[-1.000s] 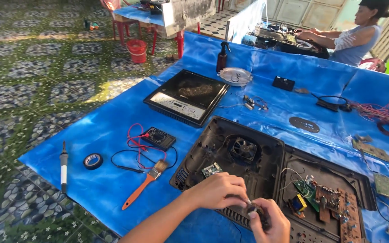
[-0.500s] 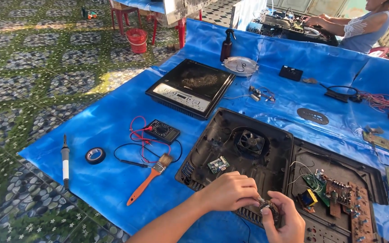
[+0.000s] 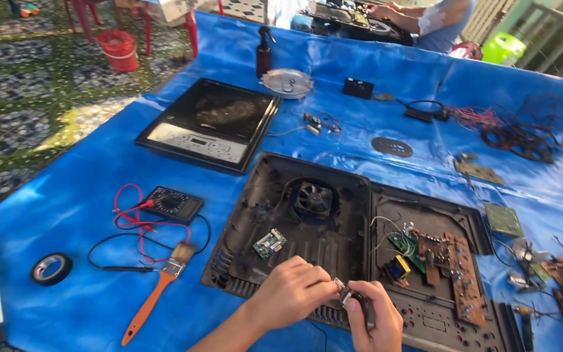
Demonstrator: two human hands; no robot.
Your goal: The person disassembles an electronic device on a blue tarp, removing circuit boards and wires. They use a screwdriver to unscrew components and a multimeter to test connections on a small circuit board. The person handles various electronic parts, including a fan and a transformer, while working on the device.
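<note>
Left hand and right hand, both closed, pinch small metal part over open black cooker casing, orange-handled brush nearby.

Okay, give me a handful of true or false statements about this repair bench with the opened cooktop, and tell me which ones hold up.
1. Both hands, left hand and right hand, pinch a small part over the open black casing. True.
2. The paintbrush has a green handle. False: it is orange.
3. A cooling fan sits in the casing. True.
4. The roll of black tape lies inside the casing. False: it lies on the blue sheet, far to the left.
5. The multimeter has red and black leads. True.
</note>
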